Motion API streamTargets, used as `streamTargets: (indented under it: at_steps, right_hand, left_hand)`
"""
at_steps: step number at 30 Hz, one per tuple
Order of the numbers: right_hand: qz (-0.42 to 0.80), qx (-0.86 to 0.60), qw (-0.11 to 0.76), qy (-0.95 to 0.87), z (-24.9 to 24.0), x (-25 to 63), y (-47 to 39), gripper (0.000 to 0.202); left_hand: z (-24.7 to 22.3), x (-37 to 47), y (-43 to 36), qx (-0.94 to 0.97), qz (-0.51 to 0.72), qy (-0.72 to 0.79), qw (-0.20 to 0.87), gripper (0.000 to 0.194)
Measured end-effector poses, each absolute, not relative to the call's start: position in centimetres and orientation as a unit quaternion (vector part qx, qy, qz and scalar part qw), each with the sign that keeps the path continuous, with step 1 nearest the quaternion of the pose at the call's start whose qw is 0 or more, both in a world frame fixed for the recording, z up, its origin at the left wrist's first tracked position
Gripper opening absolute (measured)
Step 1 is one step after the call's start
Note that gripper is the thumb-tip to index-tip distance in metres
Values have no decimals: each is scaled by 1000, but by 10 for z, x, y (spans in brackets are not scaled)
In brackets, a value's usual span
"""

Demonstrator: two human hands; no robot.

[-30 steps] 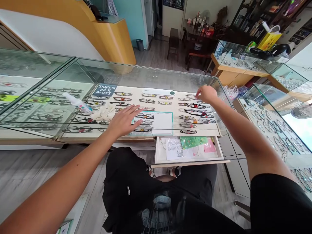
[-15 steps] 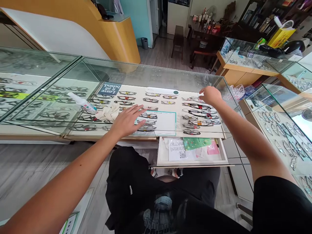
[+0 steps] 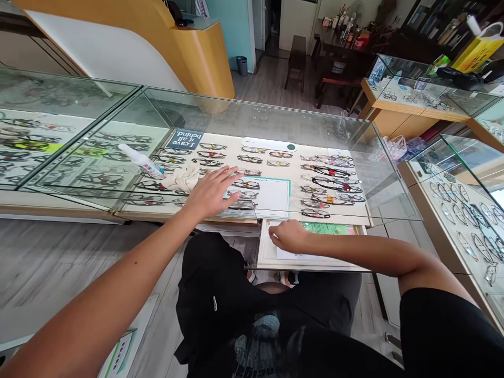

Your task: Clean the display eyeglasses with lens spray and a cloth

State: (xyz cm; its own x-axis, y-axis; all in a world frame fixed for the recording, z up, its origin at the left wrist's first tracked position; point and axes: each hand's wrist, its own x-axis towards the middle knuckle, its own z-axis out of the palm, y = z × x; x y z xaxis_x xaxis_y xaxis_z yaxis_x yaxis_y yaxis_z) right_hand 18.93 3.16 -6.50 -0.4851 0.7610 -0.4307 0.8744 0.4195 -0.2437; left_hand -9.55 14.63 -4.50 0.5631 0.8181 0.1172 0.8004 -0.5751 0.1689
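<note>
My left hand (image 3: 214,193) lies flat with fingers spread on the glass top of the display case (image 3: 244,107), beside a crumpled cream cloth (image 3: 183,178). A white spray bottle (image 3: 142,161) lies on the glass left of the cloth. My right hand (image 3: 289,236) is over the left part of the pulled-out drawer (image 3: 265,257), fingers curled; what they hold, if anything, is hidden. Papers and a green packet (image 3: 331,228) lie in the drawer, partly behind my right forearm. Rows of eyeglasses (image 3: 326,171) show under the glass.
More glass cases stand at the left and right (image 3: 468,210). Beyond the counter are a bench (image 3: 297,55), a cluttered dark table (image 3: 338,44) and a grey bin (image 3: 241,65). Pink and blue bags (image 3: 396,147) lie behind the case's right end.
My right hand has moved from the far right of the case top down and left to the drawer. My left hand stays on the glass. The view has shifted slightly.
</note>
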Motion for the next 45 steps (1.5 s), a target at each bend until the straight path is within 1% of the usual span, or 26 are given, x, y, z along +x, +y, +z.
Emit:
streamTargets:
  at_steps: [2,5,11,15,21,26,31,35,40,45]
  right_hand:
    - [-208,524,117,818,-90,192,59,34]
    - [-180,588,94,783,-113,196,107,38]
    - [-132,667,6,734,-143,197,189,45]
    - [-119,698,-30,705,-157,195,235,46]
    - [-115,745,-43,656,-177,199,298,43]
    - [-116,758,-30,641,-192,204,331,35]
    - [-104,757,-10,644,-196,201,344,31]
    - [-81,748,-2,658,-190,200,335,32]
    - [-54,721,5,691,-175,196,292,35]
    - [-57,679,42,731,-156,191,227,34]
  left_hand:
    - [-45,-96,146,881,91,461,51,70]
    - [-45,-96,144,880,92,462,58,70]
    - [-44,-97,142,879,90,465,61,69]
    - [-42,-99,140,880,85,464,59,69]
    - [-40,-100,137,878,87,465,68,67]
    - [-37,-100,135,878,79,466,72,66]
    - [-34,-99,135,881,71,462,71,67]
    - [-34,-98,135,880,69,463,75,68]
    - [-37,-98,137,879,76,466,67,67]
    - [-41,-98,142,881,90,460,62,68]
